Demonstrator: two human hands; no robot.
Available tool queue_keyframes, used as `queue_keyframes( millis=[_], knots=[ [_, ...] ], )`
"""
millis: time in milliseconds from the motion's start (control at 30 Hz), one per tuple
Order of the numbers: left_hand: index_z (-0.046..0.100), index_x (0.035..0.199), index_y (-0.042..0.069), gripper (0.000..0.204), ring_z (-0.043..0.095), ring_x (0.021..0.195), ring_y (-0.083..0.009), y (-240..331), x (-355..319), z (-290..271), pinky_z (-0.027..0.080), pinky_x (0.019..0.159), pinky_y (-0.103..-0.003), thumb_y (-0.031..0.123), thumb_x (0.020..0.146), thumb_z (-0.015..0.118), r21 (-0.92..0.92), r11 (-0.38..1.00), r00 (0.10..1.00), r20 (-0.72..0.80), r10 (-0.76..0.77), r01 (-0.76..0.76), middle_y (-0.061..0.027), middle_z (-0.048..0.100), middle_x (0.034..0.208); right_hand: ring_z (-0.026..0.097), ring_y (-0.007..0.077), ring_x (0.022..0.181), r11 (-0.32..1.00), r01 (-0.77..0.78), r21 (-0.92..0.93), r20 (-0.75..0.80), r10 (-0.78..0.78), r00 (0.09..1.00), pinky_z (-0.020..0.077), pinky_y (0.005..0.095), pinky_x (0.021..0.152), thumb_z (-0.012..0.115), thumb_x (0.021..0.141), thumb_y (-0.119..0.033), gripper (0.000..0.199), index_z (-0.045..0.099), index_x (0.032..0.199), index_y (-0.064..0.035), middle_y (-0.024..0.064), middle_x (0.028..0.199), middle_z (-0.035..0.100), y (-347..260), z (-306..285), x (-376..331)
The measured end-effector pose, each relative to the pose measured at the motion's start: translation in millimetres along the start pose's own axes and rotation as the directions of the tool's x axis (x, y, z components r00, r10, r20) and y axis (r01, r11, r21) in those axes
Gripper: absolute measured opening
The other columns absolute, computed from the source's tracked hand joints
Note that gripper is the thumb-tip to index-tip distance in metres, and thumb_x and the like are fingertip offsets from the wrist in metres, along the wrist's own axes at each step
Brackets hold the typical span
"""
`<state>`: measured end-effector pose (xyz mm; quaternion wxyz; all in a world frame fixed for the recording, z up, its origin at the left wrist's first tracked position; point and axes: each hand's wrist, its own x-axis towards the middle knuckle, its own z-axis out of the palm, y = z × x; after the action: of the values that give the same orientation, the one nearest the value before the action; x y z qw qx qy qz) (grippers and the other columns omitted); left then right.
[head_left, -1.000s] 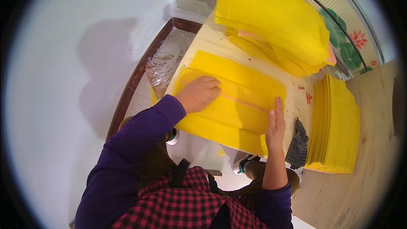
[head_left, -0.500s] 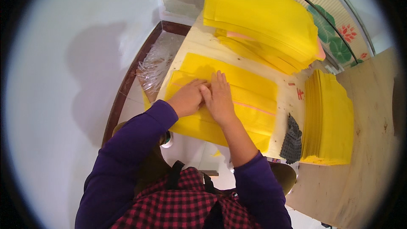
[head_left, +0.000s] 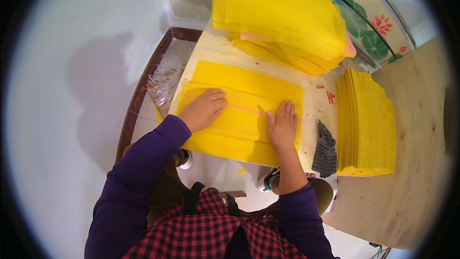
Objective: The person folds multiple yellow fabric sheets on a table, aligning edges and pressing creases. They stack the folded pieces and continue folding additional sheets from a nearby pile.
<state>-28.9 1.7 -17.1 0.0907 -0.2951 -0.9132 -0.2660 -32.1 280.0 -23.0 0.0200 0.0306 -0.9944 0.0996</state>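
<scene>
A folded yellow fabric piece (head_left: 235,129) lies on a pale wooden table (head_left: 201,50), with a thin pink line running across its middle. Flat on its left part rests my left hand (head_left: 204,110), fingers stretched toward the right and touching the pink line. My right hand (head_left: 283,123) lies on the right part, palm down, fingers pointing away from me and thumb apart. Both hands are open and hold nothing.
A tall stack of yellow fabric (head_left: 278,14) stands at the table's far side. Another yellow stack (head_left: 366,122) is at the right, beside a crumpled dark grey cloth (head_left: 326,151). Red tape bits (head_left: 330,97) stick to the table. Clear plastic strips (head_left: 167,74) lie by the wall.
My hands were together near the fabric's middle; now they are apart. The right hand has slid to the right and nearer, the left hand only slightly. The view has shifted a little.
</scene>
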Motion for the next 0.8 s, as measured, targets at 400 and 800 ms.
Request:
queue_keyframes(
  millis=[400, 800],
  knots=[
    [0.044, 0.138, 0.000, 0.057, 0.027, 0.141, -0.0326, 102, 103, 67, 0.018, 0.115, -0.047, 0.040, 0.098, 0.039, -0.053, 0.946, 0.947, 0.034, -0.318, 0.320, -0.0187, 0.036, 0.148, 0.014, 0.0356, 0.145, 0.995, 0.029, -0.093, 0.012, -0.028, 1.000, 0.0114, 0.0473, 0.117, 0.034, 0.098, -0.043, 0.070, 0.023, 0.146, 0.0059, 0.0248, 0.155, 0.018, 1, 3, -3],
    [0.027, 0.148, 0.001, 0.068, 0.019, 0.145, -0.0290, 35, 66, 49, 0.010, 0.117, -0.050, 0.044, 0.096, 0.039, 0.287, 0.762, 0.807, -0.083, -0.584, 0.581, -0.0156, 0.024, 0.155, 0.018, 0.0352, 0.144, 0.998, 0.016, -0.067, -0.046, -0.020, 0.999, 0.0139, 0.0460, 0.117, 0.036, 0.098, -0.039, 0.066, 0.026, 0.145, 0.0061, 0.0240, 0.153, 0.022, 2, 8, -2]
  ],
)
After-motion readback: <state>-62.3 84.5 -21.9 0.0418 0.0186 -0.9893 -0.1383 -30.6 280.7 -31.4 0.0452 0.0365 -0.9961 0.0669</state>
